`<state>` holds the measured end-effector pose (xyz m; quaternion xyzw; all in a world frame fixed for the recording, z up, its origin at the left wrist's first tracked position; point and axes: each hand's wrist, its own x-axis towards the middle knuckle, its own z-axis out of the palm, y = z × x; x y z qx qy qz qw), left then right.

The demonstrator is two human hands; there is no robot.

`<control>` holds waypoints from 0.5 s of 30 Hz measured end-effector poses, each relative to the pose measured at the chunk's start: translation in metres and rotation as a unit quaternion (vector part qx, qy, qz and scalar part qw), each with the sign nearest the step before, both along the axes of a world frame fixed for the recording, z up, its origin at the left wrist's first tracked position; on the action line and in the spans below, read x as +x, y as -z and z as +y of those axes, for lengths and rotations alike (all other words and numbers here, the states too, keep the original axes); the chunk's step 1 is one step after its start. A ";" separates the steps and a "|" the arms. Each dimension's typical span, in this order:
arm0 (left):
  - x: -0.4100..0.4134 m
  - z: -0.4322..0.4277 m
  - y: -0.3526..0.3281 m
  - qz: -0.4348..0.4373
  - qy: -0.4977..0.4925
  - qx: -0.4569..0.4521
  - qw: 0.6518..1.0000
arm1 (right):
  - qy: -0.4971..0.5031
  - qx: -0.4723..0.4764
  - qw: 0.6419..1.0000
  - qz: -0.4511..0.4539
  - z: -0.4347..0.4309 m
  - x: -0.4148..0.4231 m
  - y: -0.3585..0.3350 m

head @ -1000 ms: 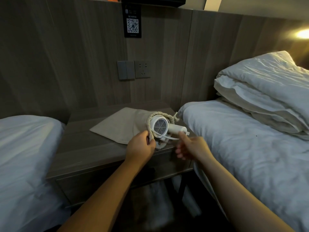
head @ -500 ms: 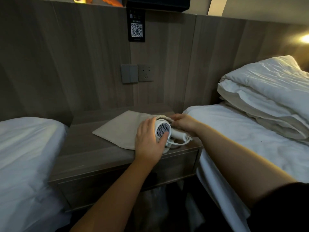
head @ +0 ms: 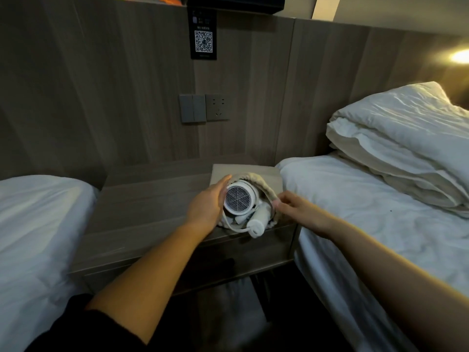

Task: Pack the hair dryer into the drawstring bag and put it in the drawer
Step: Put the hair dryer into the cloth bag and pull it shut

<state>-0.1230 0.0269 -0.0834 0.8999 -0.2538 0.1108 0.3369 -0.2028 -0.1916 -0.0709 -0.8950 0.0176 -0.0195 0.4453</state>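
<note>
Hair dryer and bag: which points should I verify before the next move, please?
1. Hair dryer fully inside drawstring bag: not ok; handle and cord stick out.
2. Bag mouth around dryer head: ok.
3. Left hand steadying bag side: ok.
4. Right hand grip on bag rim: cannot tell.
5. Drawer open: not ok; looks closed.

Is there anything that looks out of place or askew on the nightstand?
Yes. The hair dryer sits only partly inside the drawstring bag: its handle and a loop of cord stick out of the mouth, at the front edge of the nightstand.
</note>
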 end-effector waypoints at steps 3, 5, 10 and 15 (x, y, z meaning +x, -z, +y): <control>0.000 -0.002 -0.001 -0.007 -0.004 0.002 1.000 | -0.041 -0.030 0.998 0.026 0.004 -0.013 0.007; -0.001 -0.003 -0.002 -0.014 -0.009 0.003 1.000 | -0.028 -0.082 0.996 0.017 0.012 -0.012 0.011; -0.003 -0.001 -0.006 -0.022 -0.010 -0.001 1.000 | -0.005 -0.082 0.996 -0.017 0.022 -0.009 0.009; -0.002 0.002 -0.009 -0.020 0.007 -0.005 1.000 | 0.007 -0.087 0.996 -0.021 0.016 -0.011 0.004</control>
